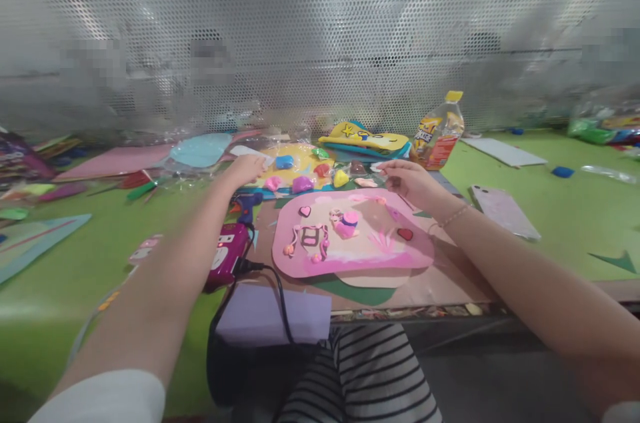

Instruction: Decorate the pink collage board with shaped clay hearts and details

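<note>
Left fingers [259, 163] and right fingers [395, 168] curled, grasp unclear. The pink rounded card [345, 260] near the green counter's [560, 236] front edge seemed light, best rim-held.

Clay lumps [303, 184] lay behind the card panel [350, 264]; the glue gun [249, 209] (just behind the power box [227, 255]) sat to its left, the phone [505, 212] to its right.

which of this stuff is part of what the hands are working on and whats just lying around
Probably part of it:
pink decorated panel
coloured lumps between the left hand and right hand
small white piece at the right fingertips

Probably just lying about:
yellow-capped bottle
phone
white sheet beyond the phone
</note>
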Motion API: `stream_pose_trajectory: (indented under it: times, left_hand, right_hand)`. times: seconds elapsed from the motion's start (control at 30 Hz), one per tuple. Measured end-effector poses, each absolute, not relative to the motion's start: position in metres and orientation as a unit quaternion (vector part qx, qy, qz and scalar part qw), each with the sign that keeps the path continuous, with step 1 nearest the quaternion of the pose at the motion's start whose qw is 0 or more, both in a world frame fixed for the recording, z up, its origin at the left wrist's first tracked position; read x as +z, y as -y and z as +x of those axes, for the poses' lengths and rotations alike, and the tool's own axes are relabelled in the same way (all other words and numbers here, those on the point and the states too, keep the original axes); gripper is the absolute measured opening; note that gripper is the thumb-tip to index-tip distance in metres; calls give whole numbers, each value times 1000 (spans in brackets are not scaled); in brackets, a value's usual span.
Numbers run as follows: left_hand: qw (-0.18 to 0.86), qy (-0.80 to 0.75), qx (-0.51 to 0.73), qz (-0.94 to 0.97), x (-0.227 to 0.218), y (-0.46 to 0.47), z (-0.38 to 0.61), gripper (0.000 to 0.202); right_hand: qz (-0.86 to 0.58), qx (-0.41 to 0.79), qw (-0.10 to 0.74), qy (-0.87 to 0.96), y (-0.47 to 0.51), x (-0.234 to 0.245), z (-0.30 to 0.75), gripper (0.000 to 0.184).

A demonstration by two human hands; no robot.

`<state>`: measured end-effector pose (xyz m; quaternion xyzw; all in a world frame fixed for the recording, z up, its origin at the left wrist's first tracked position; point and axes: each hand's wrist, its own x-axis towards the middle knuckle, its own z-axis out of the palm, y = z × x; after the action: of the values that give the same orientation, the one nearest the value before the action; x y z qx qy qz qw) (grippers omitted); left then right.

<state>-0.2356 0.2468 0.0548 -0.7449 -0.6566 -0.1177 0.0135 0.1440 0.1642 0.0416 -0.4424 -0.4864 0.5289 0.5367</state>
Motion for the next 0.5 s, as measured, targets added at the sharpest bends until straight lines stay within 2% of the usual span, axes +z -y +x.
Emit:
stream_pose_trajectory:
  times: [0.33,0.5]
  left_hand:
    - [-17,689,-110,-716,45,-253,-245,29]
    - [-27,688,-113,-716,45,-255,-246,29]
  right_hand:
    - [-430,429,637,474,-181,45,179,12]
    - [-474,343,636,504,-194,40,196,9]
